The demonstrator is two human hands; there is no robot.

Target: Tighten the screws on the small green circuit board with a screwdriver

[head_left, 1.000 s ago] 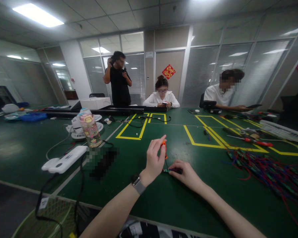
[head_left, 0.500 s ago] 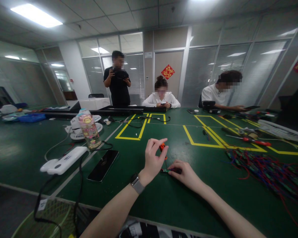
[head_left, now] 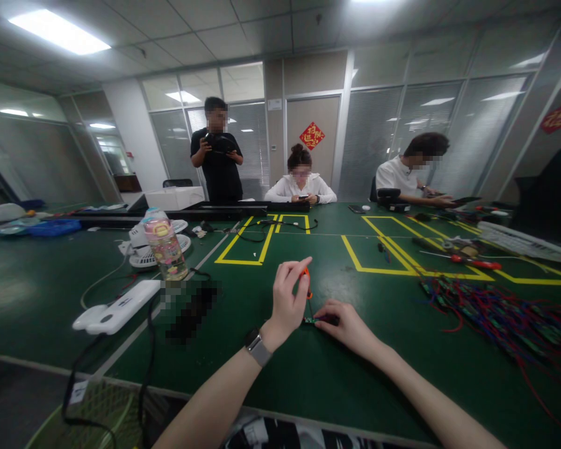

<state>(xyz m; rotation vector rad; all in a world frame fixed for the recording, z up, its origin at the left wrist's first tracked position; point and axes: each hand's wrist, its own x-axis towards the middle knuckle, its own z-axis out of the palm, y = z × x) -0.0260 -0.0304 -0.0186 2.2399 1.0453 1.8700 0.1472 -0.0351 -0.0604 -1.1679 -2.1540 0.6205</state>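
Between the thumb and fingers of my left hand (head_left: 286, 300) is a screwdriver with an orange handle (head_left: 309, 292). It stands nearly upright, its thin dark shaft pointing down at a small green circuit board (head_left: 310, 320) on the table. My right hand (head_left: 345, 322) pinches the board's right end, where its fingers hide part of it. Contact between the screwdriver's tip and the board is too small to make out. To the right lies a heap of similar green boards with red and blue wires (head_left: 500, 318).
A red-handled screwdriver (head_left: 474, 262) lies behind the heap. On my left are a drink bottle (head_left: 167, 252), a white handheld device (head_left: 124, 305) and black cables. A green basket (head_left: 91, 415) sits below the table edge. Yellow tape (head_left: 383, 272) marks the green table (head_left: 280, 386). Three people are across it.
The whole view has shifted slightly. Both hands keep nearly the same pose over the board, and the screwdriver's handle looks a little more upright.
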